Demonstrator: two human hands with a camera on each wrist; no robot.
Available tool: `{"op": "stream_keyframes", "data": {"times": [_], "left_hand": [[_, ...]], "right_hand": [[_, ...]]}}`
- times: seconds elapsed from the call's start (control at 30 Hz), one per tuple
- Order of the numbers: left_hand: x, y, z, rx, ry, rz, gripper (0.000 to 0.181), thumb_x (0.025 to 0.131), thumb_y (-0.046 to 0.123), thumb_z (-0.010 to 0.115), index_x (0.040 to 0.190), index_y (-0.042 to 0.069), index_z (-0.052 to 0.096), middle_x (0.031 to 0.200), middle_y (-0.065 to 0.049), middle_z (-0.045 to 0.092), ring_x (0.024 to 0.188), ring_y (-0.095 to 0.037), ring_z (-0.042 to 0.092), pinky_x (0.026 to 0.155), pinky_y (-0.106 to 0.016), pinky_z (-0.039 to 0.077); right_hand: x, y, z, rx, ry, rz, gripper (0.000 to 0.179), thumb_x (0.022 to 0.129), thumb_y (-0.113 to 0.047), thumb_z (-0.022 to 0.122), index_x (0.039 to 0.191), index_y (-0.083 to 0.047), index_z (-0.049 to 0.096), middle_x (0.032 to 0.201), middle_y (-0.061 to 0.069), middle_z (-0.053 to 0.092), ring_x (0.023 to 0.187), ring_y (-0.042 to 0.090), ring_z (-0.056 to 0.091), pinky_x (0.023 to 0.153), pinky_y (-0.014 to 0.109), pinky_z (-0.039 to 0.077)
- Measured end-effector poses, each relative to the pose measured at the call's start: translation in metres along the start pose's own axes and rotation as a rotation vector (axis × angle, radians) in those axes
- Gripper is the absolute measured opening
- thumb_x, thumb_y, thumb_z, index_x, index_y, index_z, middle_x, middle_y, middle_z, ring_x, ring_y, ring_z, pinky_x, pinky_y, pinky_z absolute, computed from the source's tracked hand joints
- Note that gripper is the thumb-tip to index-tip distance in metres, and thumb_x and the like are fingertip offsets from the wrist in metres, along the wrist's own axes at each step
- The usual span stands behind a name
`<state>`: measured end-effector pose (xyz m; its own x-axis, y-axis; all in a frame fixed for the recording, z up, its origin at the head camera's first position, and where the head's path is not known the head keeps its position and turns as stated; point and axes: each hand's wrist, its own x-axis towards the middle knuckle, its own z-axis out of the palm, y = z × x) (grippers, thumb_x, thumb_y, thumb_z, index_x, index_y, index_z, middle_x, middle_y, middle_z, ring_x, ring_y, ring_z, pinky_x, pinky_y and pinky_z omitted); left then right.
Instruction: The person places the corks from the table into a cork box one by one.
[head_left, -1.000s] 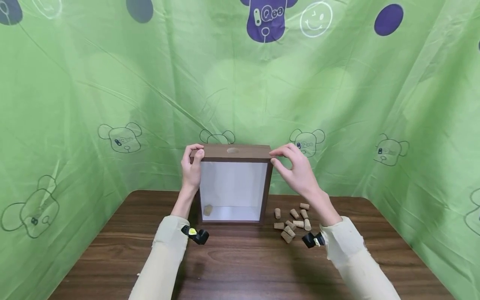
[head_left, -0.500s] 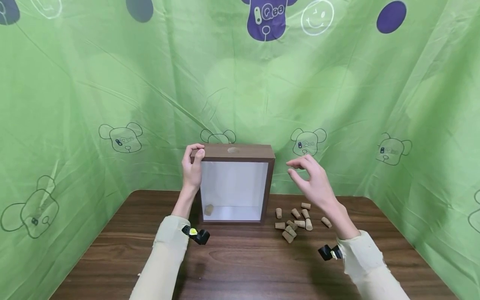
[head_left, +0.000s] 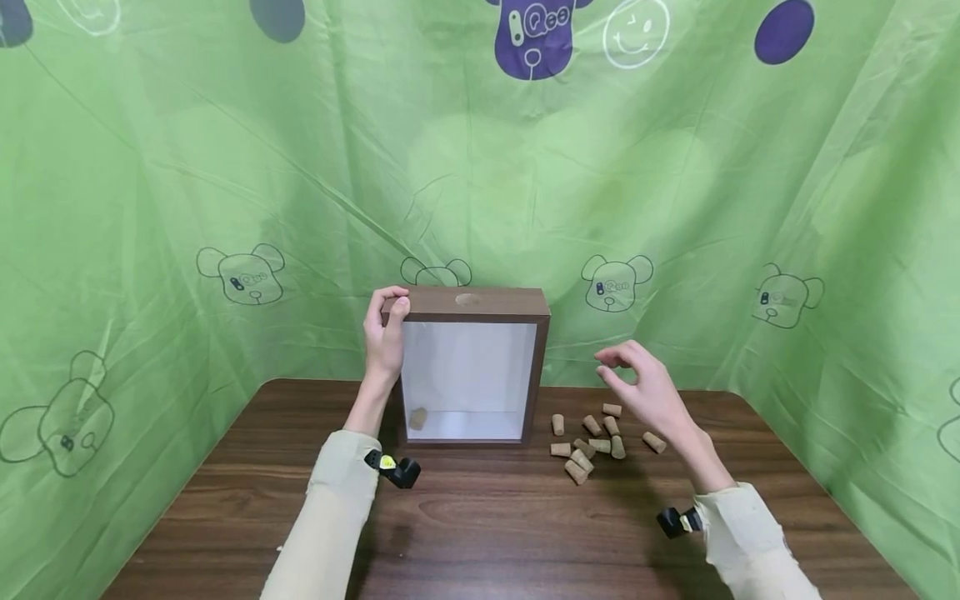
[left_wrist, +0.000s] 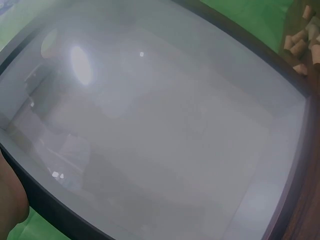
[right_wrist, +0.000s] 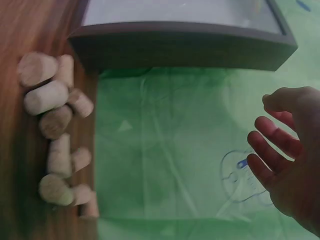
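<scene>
A brown wooden box frame [head_left: 536, 375] with a clear front and white back stands upright on the table. Its top edge has a round hole [head_left: 467, 300], and one cork [head_left: 417, 418] sits inside at the lower left. My left hand [head_left: 386, 333] grips the frame's top left corner, thumb in front. To the right of the frame, my right hand [head_left: 648, 387] hangs in the air with fingers loosely bent and nothing between them. Several loose corks [head_left: 584, 461] lie below and left of it; the right wrist view shows the corks [right_wrist: 46, 97] near the table's edge.
The dark wood table [head_left: 465, 533] ends at the back against a green printed curtain [head_left: 480, 183], which also closes off both sides. A single cork [head_left: 654, 442] lies apart, to the right of the cork pile.
My right hand has left the frame's top right corner and moved right and down, uncovering the cork at the far right. The left hand keeps its grip.
</scene>
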<state>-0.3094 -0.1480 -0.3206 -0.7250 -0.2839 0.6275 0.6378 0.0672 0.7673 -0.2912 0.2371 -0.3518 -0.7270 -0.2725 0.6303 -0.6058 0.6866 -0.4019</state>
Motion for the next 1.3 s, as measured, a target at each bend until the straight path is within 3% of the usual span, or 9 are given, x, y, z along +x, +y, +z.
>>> {"op": "stream_keyframes", "data": {"times": [0.17, 0.3, 0.6, 0.77, 1.0, 1.3], "left_hand": [[0.0, 0.0, 0.002, -0.002, -0.002, 0.0, 0.032, 0.095, 0.021, 0.055, 0.115, -0.003, 0.058, 0.104, 0.008, 0.055, 0.1, -0.007, 0.049, 0.092, -0.029, 0.036], [0.0, 0.0, 0.003, -0.005, 0.014, 0.005, 0.03, 0.094, 0.021, 0.055, 0.113, -0.001, 0.059, 0.103, 0.006, 0.056, 0.1, -0.007, 0.05, 0.092, -0.028, 0.036], [0.0, -0.001, 0.002, -0.007, -0.009, -0.006, 0.035, 0.095, 0.021, 0.055, 0.117, -0.006, 0.057, 0.103, 0.006, 0.055, 0.1, -0.006, 0.049, 0.091, -0.028, 0.036], [0.001, -0.002, 0.002, -0.013, 0.006, 0.005, 0.037, 0.095, 0.02, 0.055, 0.117, -0.009, 0.057, 0.102, 0.005, 0.056, 0.1, -0.007, 0.049, 0.092, -0.028, 0.036], [0.002, -0.002, 0.001, -0.008, 0.006, -0.003, 0.028, 0.095, 0.022, 0.055, 0.113, 0.001, 0.06, 0.106, 0.002, 0.057, 0.101, -0.007, 0.049, 0.091, -0.028, 0.036], [0.004, -0.003, 0.001, -0.016, -0.002, 0.008, 0.037, 0.095, 0.02, 0.055, 0.117, -0.01, 0.056, 0.099, 0.006, 0.055, 0.096, -0.006, 0.049, 0.089, -0.027, 0.036]], "right_hand": [[-0.01, 0.021, 0.003, 0.003, -0.022, 0.032, 0.019, 0.092, -0.013, 0.069, 0.111, -0.011, 0.07, 0.102, 0.001, 0.065, 0.094, 0.018, 0.061, 0.079, 0.02, 0.049], [-0.018, 0.036, 0.006, 0.003, -0.064, 0.077, 0.02, 0.092, -0.014, 0.069, 0.111, -0.011, 0.069, 0.102, 0.001, 0.065, 0.093, 0.017, 0.061, 0.079, 0.027, 0.056], [-0.037, 0.065, 0.018, 0.024, -0.16, 0.134, 0.019, 0.09, -0.011, 0.069, 0.11, -0.008, 0.07, 0.103, 0.007, 0.067, 0.093, 0.014, 0.063, 0.086, 0.041, 0.055], [-0.046, 0.08, 0.025, 0.035, -0.233, 0.129, 0.02, 0.09, -0.007, 0.069, 0.11, -0.004, 0.07, 0.099, 0.005, 0.067, 0.091, 0.013, 0.061, 0.086, 0.037, 0.053], [-0.057, 0.095, 0.028, 0.066, -0.324, 0.097, 0.02, 0.087, -0.003, 0.07, 0.107, -0.005, 0.07, 0.106, 0.013, 0.071, 0.093, 0.022, 0.066, 0.084, 0.038, 0.052], [-0.067, 0.11, 0.03, 0.09, -0.419, 0.122, 0.023, 0.087, -0.013, 0.074, 0.107, -0.004, 0.068, 0.102, 0.011, 0.07, 0.084, 0.006, 0.06, 0.075, 0.032, 0.051]]}}
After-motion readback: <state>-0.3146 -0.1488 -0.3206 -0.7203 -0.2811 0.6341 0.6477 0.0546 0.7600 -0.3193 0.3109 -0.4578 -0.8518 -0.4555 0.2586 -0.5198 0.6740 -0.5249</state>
